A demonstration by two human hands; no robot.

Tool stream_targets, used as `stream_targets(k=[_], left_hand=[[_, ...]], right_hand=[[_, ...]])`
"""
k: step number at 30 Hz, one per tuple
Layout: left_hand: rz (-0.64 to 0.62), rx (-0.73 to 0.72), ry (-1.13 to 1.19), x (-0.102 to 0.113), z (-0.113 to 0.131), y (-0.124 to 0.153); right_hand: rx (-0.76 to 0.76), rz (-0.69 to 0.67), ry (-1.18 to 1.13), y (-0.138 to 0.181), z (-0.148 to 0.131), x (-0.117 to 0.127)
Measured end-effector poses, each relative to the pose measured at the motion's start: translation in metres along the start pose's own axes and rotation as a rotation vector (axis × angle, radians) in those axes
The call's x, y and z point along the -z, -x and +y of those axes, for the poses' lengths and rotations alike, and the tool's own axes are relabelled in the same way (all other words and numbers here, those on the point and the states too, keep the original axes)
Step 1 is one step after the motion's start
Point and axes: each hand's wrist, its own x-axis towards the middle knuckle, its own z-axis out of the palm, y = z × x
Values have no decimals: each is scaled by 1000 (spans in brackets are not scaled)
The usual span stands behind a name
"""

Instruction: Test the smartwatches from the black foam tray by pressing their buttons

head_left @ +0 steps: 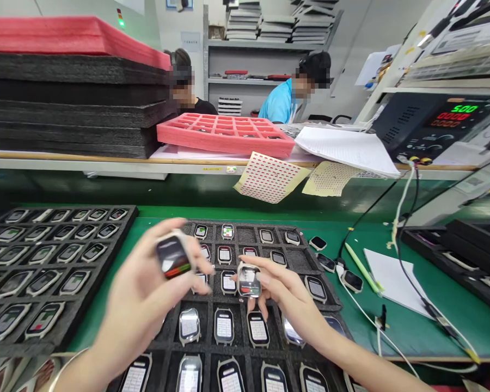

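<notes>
My left hand (147, 283) is closed around a smartwatch body (174, 256) with a dark face and a red and green strip on its screen; the hand is blurred. In my right hand (283, 291), a second smartwatch body (249, 280) is pinched between thumb and fingers, its screen lit and glossy. Both are held above a black foam tray (245, 235) whose compartments hold several strapless watches, many with white lists on their screens. One watch (258, 328) lies in the tray just below my right hand.
Another black foam tray (124, 223) of watches lies left. A few watches (352, 281), a green pen (363, 267), white paper (396, 277) and cables lie right. A shelf above carries a red foam tray (228, 147) and a power supply (436, 125). Two people sit beyond.
</notes>
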Motion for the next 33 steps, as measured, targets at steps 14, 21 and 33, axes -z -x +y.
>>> stream_targets(k=[14,21,33], left_hand=[[-232,154,137,3,-53,-31],[-199,158,96,5,-54,-34],[-178,150,14,3,-55,-27]], right_hand=[[36,43,17,1,-2,7],[18,41,30,6,-2,5],[32,-85,-46,7,-6,3]])
